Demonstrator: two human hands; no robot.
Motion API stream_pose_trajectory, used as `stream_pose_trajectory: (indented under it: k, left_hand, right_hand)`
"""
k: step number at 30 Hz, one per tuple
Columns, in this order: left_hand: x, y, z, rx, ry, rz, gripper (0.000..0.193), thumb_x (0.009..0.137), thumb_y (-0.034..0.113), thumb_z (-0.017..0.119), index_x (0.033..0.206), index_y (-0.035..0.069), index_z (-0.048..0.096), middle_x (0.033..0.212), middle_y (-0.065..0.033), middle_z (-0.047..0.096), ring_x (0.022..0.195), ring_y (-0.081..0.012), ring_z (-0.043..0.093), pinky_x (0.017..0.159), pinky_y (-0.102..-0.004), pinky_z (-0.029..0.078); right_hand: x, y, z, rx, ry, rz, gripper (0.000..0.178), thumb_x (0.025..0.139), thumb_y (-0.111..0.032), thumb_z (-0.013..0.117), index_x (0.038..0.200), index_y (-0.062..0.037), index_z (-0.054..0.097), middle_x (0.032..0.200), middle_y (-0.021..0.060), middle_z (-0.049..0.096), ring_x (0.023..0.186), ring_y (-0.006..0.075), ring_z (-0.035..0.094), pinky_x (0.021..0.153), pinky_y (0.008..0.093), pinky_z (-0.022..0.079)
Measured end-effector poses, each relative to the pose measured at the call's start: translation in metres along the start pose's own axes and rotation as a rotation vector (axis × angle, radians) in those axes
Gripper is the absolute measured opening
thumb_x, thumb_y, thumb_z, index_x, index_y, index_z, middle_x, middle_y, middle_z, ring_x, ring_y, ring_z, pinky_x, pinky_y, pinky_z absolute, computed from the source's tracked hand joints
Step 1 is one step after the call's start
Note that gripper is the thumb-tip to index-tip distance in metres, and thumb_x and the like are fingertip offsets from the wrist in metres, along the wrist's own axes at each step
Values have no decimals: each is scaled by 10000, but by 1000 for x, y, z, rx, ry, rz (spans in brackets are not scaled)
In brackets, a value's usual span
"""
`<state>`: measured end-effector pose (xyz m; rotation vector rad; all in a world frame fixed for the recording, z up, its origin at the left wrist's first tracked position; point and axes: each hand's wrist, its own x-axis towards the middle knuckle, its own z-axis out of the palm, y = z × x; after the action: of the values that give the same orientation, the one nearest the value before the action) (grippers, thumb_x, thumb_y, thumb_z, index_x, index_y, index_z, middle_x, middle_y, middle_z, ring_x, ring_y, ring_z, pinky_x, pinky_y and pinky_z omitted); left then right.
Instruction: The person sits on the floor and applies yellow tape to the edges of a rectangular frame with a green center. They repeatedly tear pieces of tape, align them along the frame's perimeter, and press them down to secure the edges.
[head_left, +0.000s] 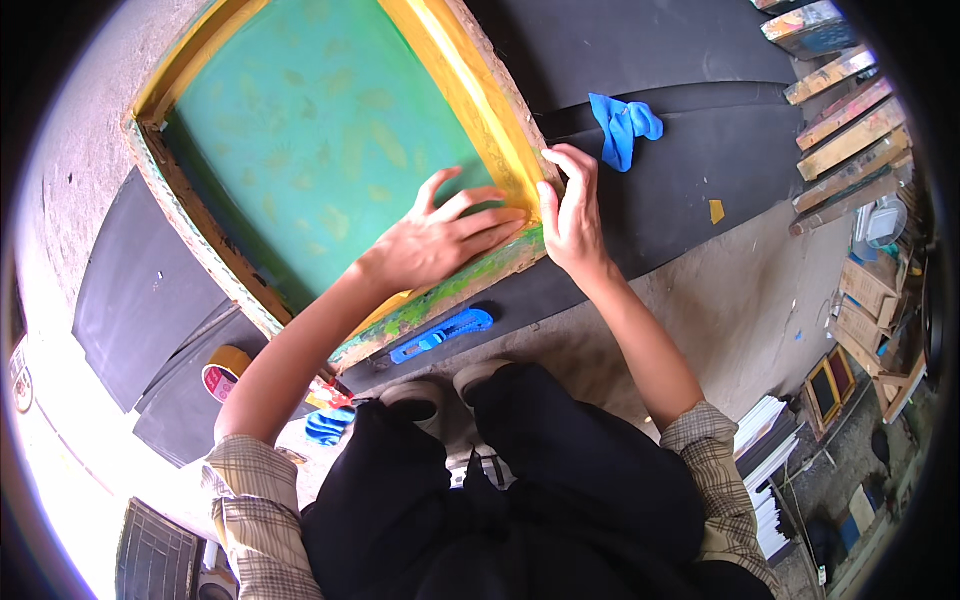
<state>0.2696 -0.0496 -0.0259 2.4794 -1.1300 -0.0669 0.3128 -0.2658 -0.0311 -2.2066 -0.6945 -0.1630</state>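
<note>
A wooden screen-printing frame (pixel 468 278) with green mesh (pixel 300 130) lies tilted in front of me. Yellow tape (pixel 455 75) runs along its inner edges, and green paint stains the near side. My left hand (pixel 435 235) is open, reaching over the near side, its fingers spread across the mesh and the tape at the near right corner. At that same corner my right hand (pixel 575 215) grips the outer edge of the frame, thumb and bent fingers against the wood. Below the near side rests a blue utility knife (pixel 442 335).
Black boards (pixel 660 200) lie under and around the frame, with a blue cloth (pixel 624 128) and a yellow tape scrap (pixel 716 211) on them. A tape roll (pixel 226 372) stands at left. Wooden frames (pixel 850 110) line the right side. My shoes (pixel 415 400) are close to the boards.
</note>
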Motion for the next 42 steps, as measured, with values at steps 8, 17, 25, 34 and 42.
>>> stream_pose_trajectory:
  k: [8,17,25,34,42]
  left_hand:
    - [-12,-7,1,17,-175,-57,596,937,398,494,1489,293,295,1534,129,280,1456,-141,144,1143,-618,116]
    - [-4,-8,3,106,-71,46,567,886,373,571,1423,255,434,1506,112,344,1442,-137,198,1142,-587,152]
    - [-12,-7,-1,13,-63,41,541,841,342,608,1366,257,505,1485,135,358,1412,-136,243,1158,-521,177]
    - [7,-13,0,53,-58,70,451,876,257,541,1327,270,542,1338,73,435,1356,-170,272,1155,-471,207]
    - [-3,9,0,-755,47,-183,635,844,100,513,1446,53,314,1372,-137,499,1209,-311,456,1096,-437,268]
  right_hand:
    - [-1,-4,4,-11,12,13,447,830,50,586,1246,4,429,1157,212,479,1038,369,507,909,439,426]
    - [-2,2,0,7,12,10,445,839,28,590,1252,-1,430,1163,214,483,1055,379,509,922,443,425]
    - [-2,-3,4,8,31,18,426,850,16,577,1250,2,430,1162,214,483,1059,377,504,924,445,420]
    - [0,-5,4,-13,40,-6,416,842,41,563,1237,2,440,1154,209,489,1044,371,509,914,441,423]
    - [-1,-2,2,6,53,-37,420,838,63,548,1238,7,435,1159,210,496,1034,372,519,903,439,438]
